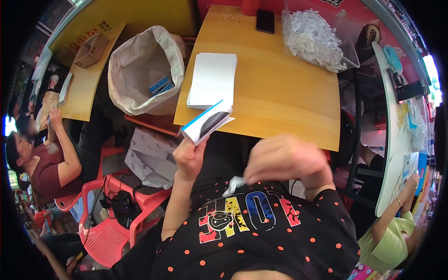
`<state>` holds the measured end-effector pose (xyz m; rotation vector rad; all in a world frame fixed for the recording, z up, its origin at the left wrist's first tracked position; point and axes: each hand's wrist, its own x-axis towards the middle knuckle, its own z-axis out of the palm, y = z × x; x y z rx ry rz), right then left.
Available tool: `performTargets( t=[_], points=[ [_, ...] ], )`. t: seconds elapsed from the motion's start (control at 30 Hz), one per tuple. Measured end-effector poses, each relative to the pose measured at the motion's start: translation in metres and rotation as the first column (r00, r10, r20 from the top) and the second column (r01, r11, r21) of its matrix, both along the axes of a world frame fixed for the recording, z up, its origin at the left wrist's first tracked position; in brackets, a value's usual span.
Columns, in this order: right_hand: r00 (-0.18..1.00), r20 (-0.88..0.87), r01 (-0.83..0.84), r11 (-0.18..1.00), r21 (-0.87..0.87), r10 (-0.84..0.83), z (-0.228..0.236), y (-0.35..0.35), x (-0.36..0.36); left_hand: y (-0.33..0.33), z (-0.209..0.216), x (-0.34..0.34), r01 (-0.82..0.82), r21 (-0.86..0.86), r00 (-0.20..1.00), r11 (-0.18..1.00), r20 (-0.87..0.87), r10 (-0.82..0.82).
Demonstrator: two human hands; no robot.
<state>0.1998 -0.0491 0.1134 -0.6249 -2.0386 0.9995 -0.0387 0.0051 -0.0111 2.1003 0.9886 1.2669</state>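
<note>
My left hand [189, 157] is closed around the lower end of a folded paper card [205, 122], white with a blue edge and a dark printed patch. The card is held up tilted over the table's near edge, just in front of a stack of white sheets [213, 79]. My right hand [287, 158], smeared by motion, is to the right of it, close to my chest. At its fingertips is a small white piece [234, 185], apparently pinched; blur hides its exact shape. Similar-looking white plastic pieces [315, 37] fill a clear bin at the table's far right.
A wooden table [284, 98] carries a black phone [265, 21] and rubber bands [228, 16]. Left of it stands a large white sack [130, 74] with blue boxes [161, 86] inside. A red plastic chair [109, 242] is at left. People work at tables on both sides.
</note>
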Motion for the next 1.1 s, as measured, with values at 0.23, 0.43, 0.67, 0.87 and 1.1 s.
performTargets(
  t=[0.23, 0.43, 0.67, 0.87, 1.1],
  points=[
    [0.392, 0.05, 0.898, 0.393, 0.199, -0.919, 0.04, 0.112, 0.216, -0.002, 0.028, 0.006, 0.322, -0.613, 0.711, 0.722, 0.66, 0.243],
    [-0.044, -0.112, 0.564, -0.118, 0.818, -0.993, -0.029, 0.139, 0.228, 0.005, 0.022, 0.002, 0.363, -0.649, 0.592, 0.668, 0.714, 0.372],
    [0.728, -0.034, 0.68, 0.728, -0.089, -0.685, -0.065, 0.049, -0.008, 0.013, 0.017, 0.009, 0.375, -0.677, 0.579, 0.633, 0.704, 0.411],
    [0.64, -0.121, 0.691, 0.638, -0.341, -0.758, -0.091, 0.047, -0.04, 0.013, 0.019, 0.017, 0.312, -0.669, 0.633, 0.675, 0.676, 0.377],
    [0.581, -0.107, 0.615, 0.521, -0.592, -0.807, -0.098, 0.049, -0.048, 0.012, 0.012, 0.014, 0.242, -0.642, 0.685, 0.728, 0.644, 0.34]
  ],
)
